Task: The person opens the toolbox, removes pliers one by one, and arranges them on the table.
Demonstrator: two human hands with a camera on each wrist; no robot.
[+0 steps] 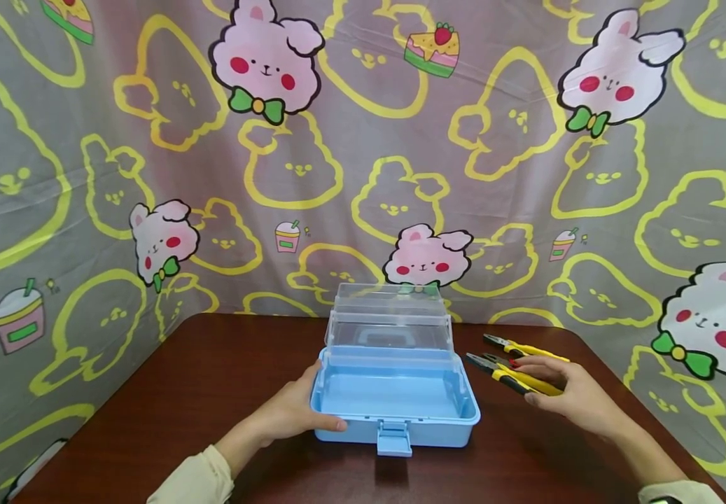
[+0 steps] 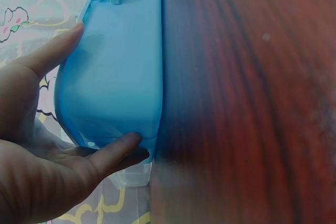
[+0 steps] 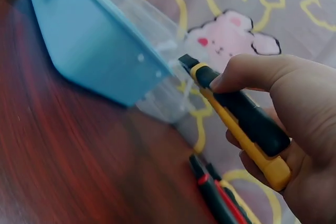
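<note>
A light blue toolbox (image 1: 394,430) stands on the table with its clear lid (image 1: 394,329) raised at the back. The inside of its tray looks bare, and the front latch (image 1: 394,439) hangs down. My left hand (image 1: 293,409) grips the box's left front corner, thumb on the front rim and fingers along the side (image 2: 113,77). To the right of the box, my right hand (image 1: 580,399) holds pliers (image 3: 247,119) with yellow and black handles, their jaws pointing toward the box. The thumb presses on the upper handle.
Past the held pliers lie another pair with yellow handles (image 1: 526,348) and a tool with red and black handles (image 3: 218,195). The dark red-brown wooden table (image 1: 224,371) ends at a patterned cloth (image 1: 363,140) hanging behind it and at both sides.
</note>
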